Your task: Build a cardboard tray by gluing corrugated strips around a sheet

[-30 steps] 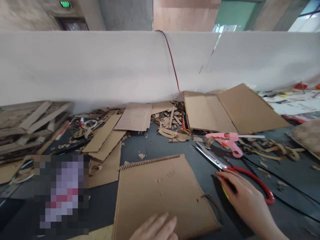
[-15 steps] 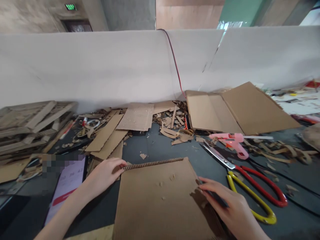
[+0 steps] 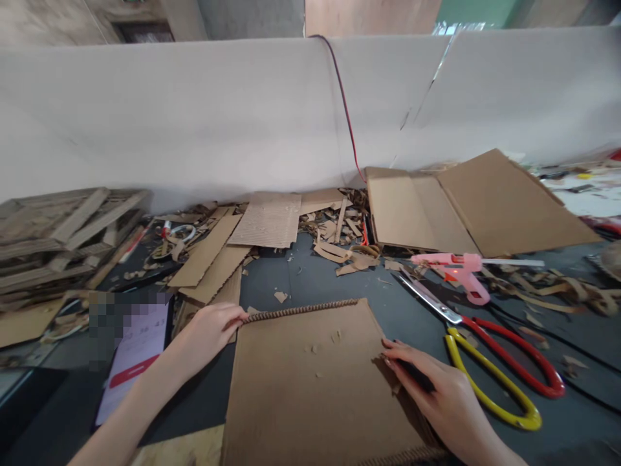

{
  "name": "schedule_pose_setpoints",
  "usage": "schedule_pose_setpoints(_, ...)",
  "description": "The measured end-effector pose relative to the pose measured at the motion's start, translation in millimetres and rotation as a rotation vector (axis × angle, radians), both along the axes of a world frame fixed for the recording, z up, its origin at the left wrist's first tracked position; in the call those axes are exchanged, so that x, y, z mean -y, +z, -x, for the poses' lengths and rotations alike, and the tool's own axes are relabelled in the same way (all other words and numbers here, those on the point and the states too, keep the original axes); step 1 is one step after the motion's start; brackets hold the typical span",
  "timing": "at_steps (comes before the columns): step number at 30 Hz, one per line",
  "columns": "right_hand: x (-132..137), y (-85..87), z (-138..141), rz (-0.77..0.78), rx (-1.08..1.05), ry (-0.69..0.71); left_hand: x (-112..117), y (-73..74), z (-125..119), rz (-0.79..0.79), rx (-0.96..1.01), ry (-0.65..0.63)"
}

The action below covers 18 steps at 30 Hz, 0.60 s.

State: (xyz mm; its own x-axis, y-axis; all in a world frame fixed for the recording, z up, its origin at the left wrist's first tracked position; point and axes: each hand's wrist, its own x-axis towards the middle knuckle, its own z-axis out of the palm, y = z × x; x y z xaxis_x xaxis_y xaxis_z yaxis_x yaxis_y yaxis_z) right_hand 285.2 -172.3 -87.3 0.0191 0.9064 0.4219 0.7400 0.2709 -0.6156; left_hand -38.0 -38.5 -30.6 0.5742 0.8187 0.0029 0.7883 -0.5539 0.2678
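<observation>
A brown corrugated cardboard sheet (image 3: 315,382) lies flat on the dark table in front of me. My left hand (image 3: 208,330) grips the sheet's far left corner, fingers curled over the edge. My right hand (image 3: 436,395) rests on the sheet's right edge with its fingers closed round a thin dark object that I cannot name. Scissors (image 3: 490,356) with one red and one yellow handle lie just right of my right hand, blades pointing away to the left.
A pink glue gun (image 3: 460,268) lies behind the scissors. Large folded cardboard (image 3: 466,207) sits at the back right, cardboard scraps (image 3: 272,226) and strips at the back centre, stacked strips (image 3: 58,239) at left. A phone (image 3: 136,356) lies left. A white partition (image 3: 242,116) bounds the table.
A second ago my left hand lay at the sheet's near edge and my right hand was at the scissors. Now the left grips the far corner and the right is on the sheet's right edge.
</observation>
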Motion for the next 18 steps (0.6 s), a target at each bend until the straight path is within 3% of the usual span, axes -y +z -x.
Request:
schedule_pose_setpoints(5, 3, 4.8, -6, 0.069, -0.045, -0.082, 6, 5.0, 4, 0.005, -0.006, 0.034)
schedule_pose_setpoints(10, 10, 8.6, -18, -0.073, -0.001, -0.126, 10, 17.9, 9, 0.01, 0.008, 0.158)
schedule_pose_setpoints(18, 24, 22.6, -10, -0.13, 0.198, -0.003, 5, -3.1, 1, 0.006, -0.021, 0.101)
